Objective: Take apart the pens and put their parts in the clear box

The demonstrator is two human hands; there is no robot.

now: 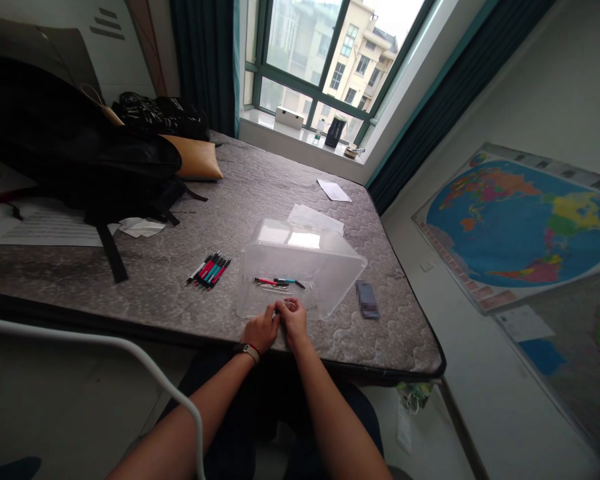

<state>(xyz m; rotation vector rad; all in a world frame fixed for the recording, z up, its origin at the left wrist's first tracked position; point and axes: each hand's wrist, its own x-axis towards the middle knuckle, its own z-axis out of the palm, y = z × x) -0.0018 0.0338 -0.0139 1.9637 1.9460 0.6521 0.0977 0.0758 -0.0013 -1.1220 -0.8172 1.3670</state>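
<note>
My left hand (261, 331) and my right hand (295, 321) meet at the mattress's front side, fingertips pinched close together. Something small and dark seems to sit between them, too small to name. Just beyond the fingers, a clear plastic box (325, 267) lies tipped on its side with its opening toward me. Within it are a red pen piece (264, 281), a teal and black pen piece (289, 282) and several thin light-coloured rods (275, 289). To the left of the box, several red, teal, black and white pens (210, 270) lie side by side.
A patterned mattress (260, 180) is the work surface. A blurred-out dark object (367, 300) lies right of the box, papers (316, 219) behind it. A black backpack (80, 147) fills the left side. A white curved tube (130, 347) crosses the lower left foreground.
</note>
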